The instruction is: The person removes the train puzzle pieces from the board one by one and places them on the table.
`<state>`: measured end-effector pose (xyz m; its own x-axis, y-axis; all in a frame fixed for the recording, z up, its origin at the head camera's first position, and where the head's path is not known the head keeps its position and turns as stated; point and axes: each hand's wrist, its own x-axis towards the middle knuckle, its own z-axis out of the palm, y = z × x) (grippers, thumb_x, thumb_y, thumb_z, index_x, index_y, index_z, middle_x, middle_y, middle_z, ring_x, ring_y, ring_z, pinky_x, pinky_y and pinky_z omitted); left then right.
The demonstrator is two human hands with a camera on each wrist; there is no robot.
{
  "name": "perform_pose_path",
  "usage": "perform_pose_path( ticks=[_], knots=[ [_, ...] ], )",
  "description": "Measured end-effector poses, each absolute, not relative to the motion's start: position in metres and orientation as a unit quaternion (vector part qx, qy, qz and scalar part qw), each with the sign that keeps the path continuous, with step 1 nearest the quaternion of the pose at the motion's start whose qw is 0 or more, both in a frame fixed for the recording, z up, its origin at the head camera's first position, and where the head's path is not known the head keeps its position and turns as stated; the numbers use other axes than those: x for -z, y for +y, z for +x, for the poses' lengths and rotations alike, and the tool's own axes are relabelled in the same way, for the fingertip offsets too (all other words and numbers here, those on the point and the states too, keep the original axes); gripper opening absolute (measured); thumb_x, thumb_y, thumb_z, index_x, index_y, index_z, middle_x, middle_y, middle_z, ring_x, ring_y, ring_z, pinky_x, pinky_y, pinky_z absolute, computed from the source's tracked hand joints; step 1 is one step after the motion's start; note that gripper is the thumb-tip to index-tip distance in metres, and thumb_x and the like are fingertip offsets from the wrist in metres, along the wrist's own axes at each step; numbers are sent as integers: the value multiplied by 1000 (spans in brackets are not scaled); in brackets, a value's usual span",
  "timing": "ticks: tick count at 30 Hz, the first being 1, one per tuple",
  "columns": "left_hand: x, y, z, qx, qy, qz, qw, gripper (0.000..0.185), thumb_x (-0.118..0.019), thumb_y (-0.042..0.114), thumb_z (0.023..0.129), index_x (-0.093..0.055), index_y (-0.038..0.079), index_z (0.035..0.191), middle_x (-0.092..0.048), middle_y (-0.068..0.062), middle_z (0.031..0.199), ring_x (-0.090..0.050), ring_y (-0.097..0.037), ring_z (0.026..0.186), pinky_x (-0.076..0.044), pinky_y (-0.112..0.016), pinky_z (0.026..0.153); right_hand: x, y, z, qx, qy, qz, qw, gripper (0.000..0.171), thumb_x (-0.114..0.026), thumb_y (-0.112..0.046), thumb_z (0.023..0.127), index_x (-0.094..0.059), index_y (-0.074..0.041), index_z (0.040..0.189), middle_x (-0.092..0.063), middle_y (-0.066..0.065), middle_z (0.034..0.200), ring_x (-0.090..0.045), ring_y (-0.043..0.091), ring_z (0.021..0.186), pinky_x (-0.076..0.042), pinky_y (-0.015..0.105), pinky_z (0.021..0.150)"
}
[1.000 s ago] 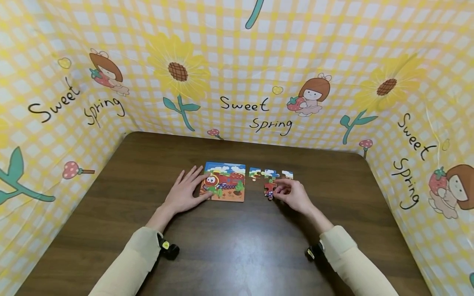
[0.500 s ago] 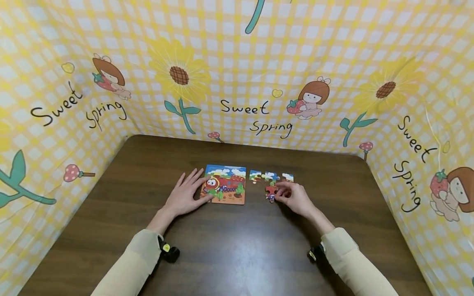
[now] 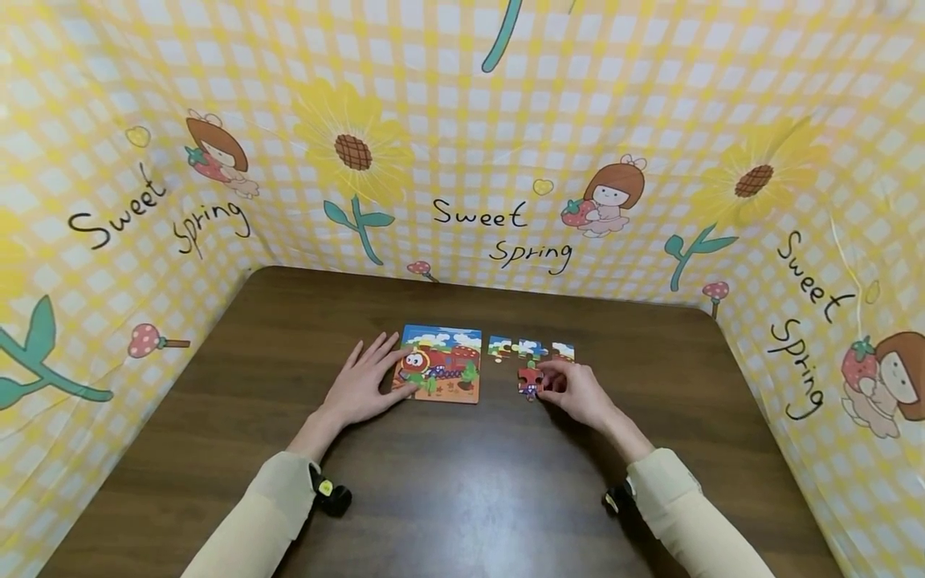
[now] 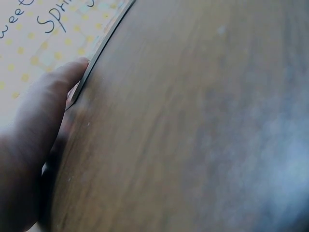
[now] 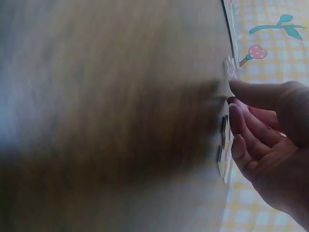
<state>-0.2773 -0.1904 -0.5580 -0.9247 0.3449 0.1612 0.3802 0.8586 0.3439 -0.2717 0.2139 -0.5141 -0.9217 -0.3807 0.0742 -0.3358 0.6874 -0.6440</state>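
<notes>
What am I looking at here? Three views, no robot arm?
No machine: a person works with bare hands and wears three cameras. The wide picture is from the head, looking down at a brown table walled by yellow checked cloth. The two blurry close-ups are from cameras strapped to each wrist, seen nearly edge-on along the tabletop.

The left hand lies flat with straight fingers, its thumb side on the edge of a picture card. The right hand pinches a red puzzle piece at the table, just below a row of joined pieces. The right wrist view shows those fingers curled at the pieces' edges.
</notes>
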Motion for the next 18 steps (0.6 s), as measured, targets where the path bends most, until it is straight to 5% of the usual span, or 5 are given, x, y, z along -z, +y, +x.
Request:
perform_pose_path(
  ticks=[3,9,18],
  knots=[
    [557,-190,-278,185,-963,-191,47,77,-47,77,85,-34,38,151,-21,1,165,-15,-24,154,-5,-57,124,516,216,-272,289,930,-226,5,39,-77,-15,84,-67,-5,120,-68,3,92,-59,10,76,-52,26,70],
    [559,-190,-276,176,-964,-193,46,78,-46,78,84,-36,37,150,-22,0,164,-16,-25,154,-7,-58,123,518,219,-272,205,940,-266,-60,41,-81,-25,80,-71,-6,115,-64,10,117,-56,26,109,-48,46,98],
    [559,-192,-277,170,-966,-189,51,79,-44,80,84,-36,38,150,-22,1,164,-16,-24,154,-7,-57,123,515,222,-275,214,941,-258,-45,38,-81,-30,80,-72,-10,112,-58,15,131,-45,34,128,-38,59,107]
  ],
)
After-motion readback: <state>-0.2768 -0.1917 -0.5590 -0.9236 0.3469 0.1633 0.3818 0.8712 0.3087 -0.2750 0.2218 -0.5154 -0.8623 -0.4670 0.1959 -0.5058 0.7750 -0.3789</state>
